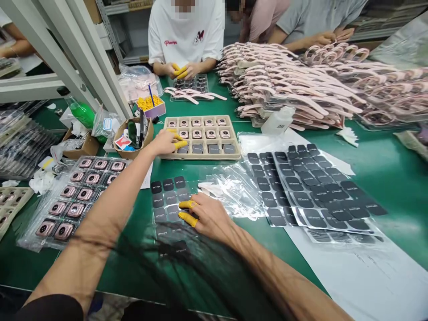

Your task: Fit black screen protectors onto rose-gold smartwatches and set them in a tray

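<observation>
Left fingers cross tray edge, grip unclear; right fingers, apart, over sticker sheet's edge.

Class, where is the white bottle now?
In the head view, the white bottle is right of centre, in front of the piled pink straps and right of the beige tray by the left hand.

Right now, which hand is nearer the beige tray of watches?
Left. The left hand is over the left end of the tray; the right hand is farther, in front of it, by the dark sticker sheet.
</observation>
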Demonstrator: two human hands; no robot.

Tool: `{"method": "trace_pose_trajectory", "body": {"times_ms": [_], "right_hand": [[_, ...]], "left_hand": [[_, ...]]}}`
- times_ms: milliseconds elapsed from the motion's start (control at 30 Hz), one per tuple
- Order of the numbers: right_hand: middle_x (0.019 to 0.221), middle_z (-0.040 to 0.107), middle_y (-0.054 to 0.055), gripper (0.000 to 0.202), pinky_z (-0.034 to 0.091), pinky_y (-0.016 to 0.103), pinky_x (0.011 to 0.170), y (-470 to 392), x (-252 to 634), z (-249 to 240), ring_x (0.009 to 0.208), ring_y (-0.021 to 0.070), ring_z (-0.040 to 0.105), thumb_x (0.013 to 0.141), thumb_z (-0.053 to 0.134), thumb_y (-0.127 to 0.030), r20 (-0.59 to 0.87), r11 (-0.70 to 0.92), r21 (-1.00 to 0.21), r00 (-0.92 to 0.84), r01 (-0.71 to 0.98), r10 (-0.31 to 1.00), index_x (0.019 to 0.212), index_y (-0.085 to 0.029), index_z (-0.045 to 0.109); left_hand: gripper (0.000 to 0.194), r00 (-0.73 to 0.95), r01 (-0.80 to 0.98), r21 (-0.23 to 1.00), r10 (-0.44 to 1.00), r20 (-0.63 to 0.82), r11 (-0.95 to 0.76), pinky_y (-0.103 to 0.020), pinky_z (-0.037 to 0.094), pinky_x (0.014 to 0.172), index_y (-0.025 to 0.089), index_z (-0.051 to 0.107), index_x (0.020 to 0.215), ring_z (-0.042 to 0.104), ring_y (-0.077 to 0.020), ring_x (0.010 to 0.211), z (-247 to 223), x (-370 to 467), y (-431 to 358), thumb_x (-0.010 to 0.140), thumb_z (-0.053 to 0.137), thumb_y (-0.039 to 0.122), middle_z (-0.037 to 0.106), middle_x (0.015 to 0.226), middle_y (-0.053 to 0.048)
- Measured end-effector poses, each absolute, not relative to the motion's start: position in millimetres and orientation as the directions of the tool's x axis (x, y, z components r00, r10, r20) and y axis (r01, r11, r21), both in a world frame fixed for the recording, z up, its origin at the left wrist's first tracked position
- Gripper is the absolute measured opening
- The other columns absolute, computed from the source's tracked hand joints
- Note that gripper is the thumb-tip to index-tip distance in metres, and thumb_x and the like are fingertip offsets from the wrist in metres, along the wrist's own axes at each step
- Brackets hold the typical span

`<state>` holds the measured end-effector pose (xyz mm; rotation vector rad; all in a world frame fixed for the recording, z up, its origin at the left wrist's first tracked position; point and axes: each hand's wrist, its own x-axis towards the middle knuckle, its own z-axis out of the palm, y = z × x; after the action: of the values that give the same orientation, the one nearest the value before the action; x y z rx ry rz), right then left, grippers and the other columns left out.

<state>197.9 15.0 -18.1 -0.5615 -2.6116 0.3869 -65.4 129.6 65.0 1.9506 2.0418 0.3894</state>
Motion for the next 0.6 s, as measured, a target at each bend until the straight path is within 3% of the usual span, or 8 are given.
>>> {"method": "trace_pose_trajectory", "body": {"times_ms": [67, 200, 300, 367, 433, 533, 600], "right_hand": [[0.087, 0.076, 0.002, 0.021, 0.05, 0.035, 0.056, 14.8, 197.2, -18.8, 0.076, 0.0222, 0.07, 0.1, 0.065, -0.044, 0.364, 0.881, -0.348, -0.82, 0.319, 0.441, 0.114, -0.031, 0.076], [0.086, 0.075, 0.003, 0.024, 0.048, 0.035, 0.057, 15.0, 197.1, -21.4, 0.076, 0.0221, 0.069, 0.099, 0.069, -0.042, 0.356, 0.876, -0.364, -0.822, 0.316, 0.444, 0.114, -0.025, 0.076], [0.089, 0.075, 0.004, 0.025, 0.048, 0.035, 0.059, 15.8, 197.1, -25.2, 0.079, 0.0222, 0.068, 0.101, 0.066, -0.042, 0.333, 0.869, -0.378, -0.828, 0.32, 0.451, 0.116, -0.026, 0.076], [0.089, 0.075, 0.004, 0.026, 0.049, 0.036, 0.06, 16.0, 196.8, -27.4, 0.079, 0.023, 0.068, 0.101, 0.065, -0.043, 0.316, 0.865, -0.382, -0.833, 0.326, 0.454, 0.117, -0.026, 0.075], [0.087, 0.074, 0.004, 0.025, 0.051, 0.037, 0.058, 15.4, 196.7, -27.1, 0.078, 0.0245, 0.068, 0.1, 0.066, -0.042, 0.316, 0.863, -0.394, -0.835, 0.316, 0.45, 0.116, -0.025, 0.075], [0.089, 0.072, 0.004, 0.02, 0.055, 0.036, 0.059, 12.9, 198.4, -19.6, 0.077, 0.0225, 0.069, 0.101, 0.064, -0.035, 0.431, 0.821, -0.521, -0.759, 0.233, 0.488, 0.117, -0.027, 0.072], [0.091, 0.069, 0.002, 0.019, 0.058, 0.034, 0.061, 11.0, 200.6, -12.3, 0.074, 0.0194, 0.067, 0.101, 0.063, -0.03, 0.554, 0.759, -0.631, -0.592, 0.161, 0.586, 0.12, -0.031, 0.069]], "left_hand": [[0.023, -0.014, 0.954, 0.299, 0.998, -0.059, 0.031, -0.028, 0.047, 0.105, 0.011, 0.081, 0.106, 0.064, -0.0216, 0.105, 72.6, -73.2, 128.0, 0.091, 0.078, 0.028, 0.075, 0.09, -0.005], [0.034, 0.083, 0.992, -0.061, 0.943, -0.324, -0.108, -0.034, 0.05, 0.101, 0.015, 0.08, 0.115, 0.067, -0.0247, 0.104, 89.0, -80.5, 134.7, 0.081, 0.08, 0.011, 0.078, 0.098, -0.009], [0.021, 0.131, 0.964, -0.155, 0.893, -0.431, -0.216, -0.038, 0.05, 0.102, 0.014, 0.08, 0.102, 0.068, -0.0266, 0.105, 95.7, -80.1, 140.6, 0.082, 0.075, 0.008, 0.077, 0.098, -0.012], [0.012, 0.123, 0.982, -0.08, 0.906, -0.405, -0.169, -0.04, 0.05, 0.103, 0.015, 0.078, 0.088, 0.069, -0.0288, 0.106, 96.6, -78.7, 138.8, 0.081, 0.072, 0.007, 0.076, 0.096, -0.013], [0.011, 0.029, 0.996, 0.092, 0.966, -0.256, -0.005, -0.043, 0.05, 0.105, 0.014, 0.075, 0.084, 0.07, -0.0314, 0.109, 94.3, -74.8, 129.9, 0.081, 0.07, 0.005, 0.076, 0.098, -0.014], [0.016, -0.154, 0.941, 0.301, 0.988, -0.02, 0.152, -0.047, 0.05, 0.108, 0.013, 0.073, 0.105, 0.069, -0.0328, 0.117, 81.6, -56.6, 99.8, 0.094, 0.06, 0.012, 0.075, 0.115, -0.018], [0.026, -0.216, 0.864, 0.477, 0.974, 0.062, 0.161, -0.045, 0.053, 0.106, 0.014, 0.065, 0.123, 0.07, -0.0281, 0.12, 65.8, -34.4, 67.8, 0.106, 0.047, 0.02, 0.072, 0.128, -0.018]]}}
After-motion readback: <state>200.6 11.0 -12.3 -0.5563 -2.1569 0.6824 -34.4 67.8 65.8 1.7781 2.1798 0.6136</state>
